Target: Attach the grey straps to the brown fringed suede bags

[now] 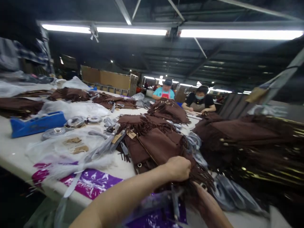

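Observation:
In front of me on the table lies a brown fringed bag (162, 144) with a gold zipper and metal rings. My left hand (179, 167) is closed, fingers curled under, at the bag's near edge where the fringe hangs. Just beside it, my right hand (198, 188) reaches in from the lower right; brown material and blur hide its fingers. A grey plastic-wrapped strap (175, 202) dangles below my hands. Brown paper tags (131, 134) lie against the bag's left side.
A large stack of brown bags (247, 133) stands on the right, and another fringed pile (168, 110) farther back. A blue tape dispenser (38, 124), clear plastic bags (73, 109) and purple packaging (95, 182) lie to the left. Two people (165, 91) work across the table (14, 152).

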A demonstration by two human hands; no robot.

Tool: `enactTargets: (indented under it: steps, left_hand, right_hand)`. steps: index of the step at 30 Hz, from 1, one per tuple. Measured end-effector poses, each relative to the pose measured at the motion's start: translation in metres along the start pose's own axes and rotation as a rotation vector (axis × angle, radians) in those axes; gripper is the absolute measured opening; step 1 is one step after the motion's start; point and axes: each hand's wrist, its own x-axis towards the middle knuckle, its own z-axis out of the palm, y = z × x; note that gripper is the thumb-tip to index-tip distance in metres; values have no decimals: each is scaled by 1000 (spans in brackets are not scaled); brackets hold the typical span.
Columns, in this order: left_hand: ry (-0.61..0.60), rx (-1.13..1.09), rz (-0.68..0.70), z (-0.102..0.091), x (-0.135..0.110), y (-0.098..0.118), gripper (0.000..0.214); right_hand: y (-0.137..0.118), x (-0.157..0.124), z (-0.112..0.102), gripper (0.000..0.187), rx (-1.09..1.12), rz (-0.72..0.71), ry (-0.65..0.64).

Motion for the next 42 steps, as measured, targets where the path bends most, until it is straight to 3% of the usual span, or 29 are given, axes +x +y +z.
enactTargets:
  steps: [2,6,8,11,15,19,24,28,33,37,40,42]
  left_hand:
    - [-35,-50,78,-3,-5,-14,21]
    - [-13,-84,26,-17,-38,-46,30]
    - [-21,-70,-31,-19,-59,-53,26]
    - [-34,-153,-103,-5,-81,-50,31]
    - [116,-567,-215,22,-78,-43,20]
    - [146,-776,-292,17,-64,-45,7]
    - [19,-948,-260,-5,-72,-50,14]
    - [-81,-1048,-274,6,-87,-54,16]
    - [-47,-833,-291,33,-97,-53,10]
    - [127,-306,-251,48,-99,-36,10]
    - [118,38,-336,51,-100,-29,17]
    - [115,139,-389,41,-102,-39,20]
  right_hand:
    - [-11,6,10,56,2,-38,-81]
    - [-31,12,22,51,-100,-148,-177]
    - [-35,13,30,52,-84,-202,-161]
    - [-40,15,44,53,-14,-259,-187]
    - [-59,18,53,54,-42,-300,-259]
    - [-89,13,48,47,-217,-344,-251]
    - [-107,4,35,35,-328,-229,-349]
    - [-93,1,27,33,-309,-129,-398]
    - [-65,-6,29,29,-354,-96,-361]
    - [-42,-2,42,36,-417,-100,-183]
    - [-33,4,46,44,-405,-89,-111]
    - [-30,6,38,47,-419,-95,-120]
